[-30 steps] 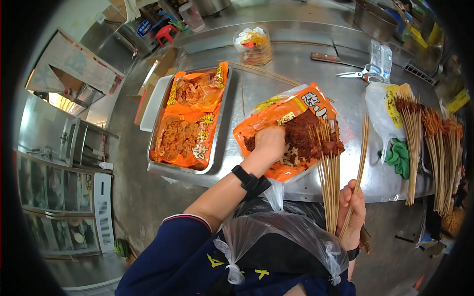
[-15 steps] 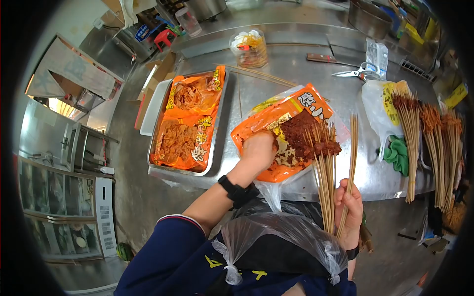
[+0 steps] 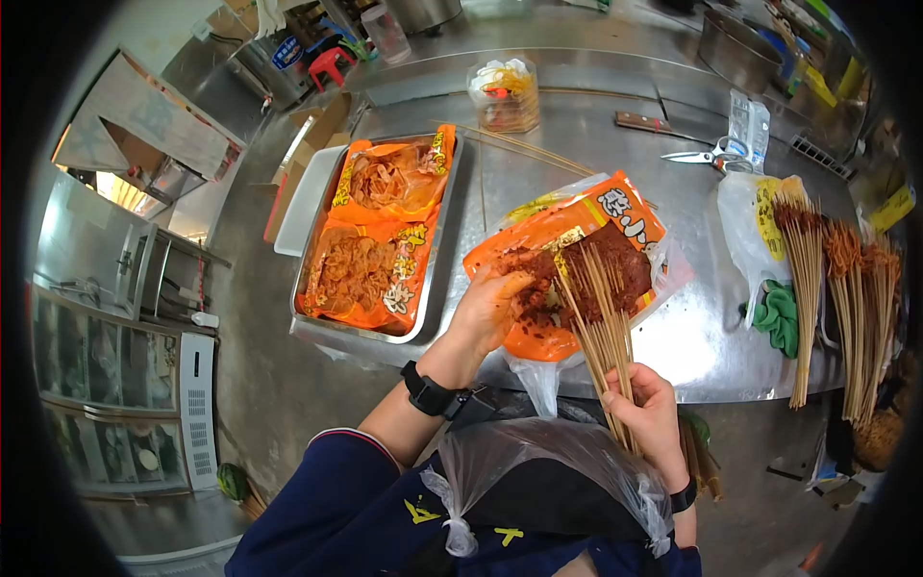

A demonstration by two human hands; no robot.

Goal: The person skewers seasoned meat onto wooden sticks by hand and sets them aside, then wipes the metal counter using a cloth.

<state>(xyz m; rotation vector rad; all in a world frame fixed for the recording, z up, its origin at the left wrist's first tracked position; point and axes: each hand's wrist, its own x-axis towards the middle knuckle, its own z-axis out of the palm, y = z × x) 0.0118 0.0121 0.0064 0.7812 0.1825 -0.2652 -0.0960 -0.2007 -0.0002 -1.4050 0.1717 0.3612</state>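
An open orange food bag [image 3: 639, 204] lies on the steel table, with dark red seasoned pieces [image 3: 625, 264] on it. At the bag's left side is my left hand [image 3: 488, 303], fingers apart and smeared with red seasoning, a few bits around the fingertips. My right hand [image 3: 646, 409] grips a bundle of thin wooden skewers [image 3: 604, 332] near their lower part. The skewers' upper ends reach over the dark red pieces; how many carry food is hard to tell.
A metal tray [image 3: 435, 260] with two orange bags is at left. Scissors [image 3: 707, 156], a knife [image 3: 642, 122] and a clear tub [image 3: 505, 96] lie farther back. Loaded skewers [image 3: 803, 308] and a green cloth [image 3: 775, 315] are at right.
My left hand has moved left and opened. My right hand has shifted left, and its skewers now lean over the bag together with the others. The view has shifted slightly.
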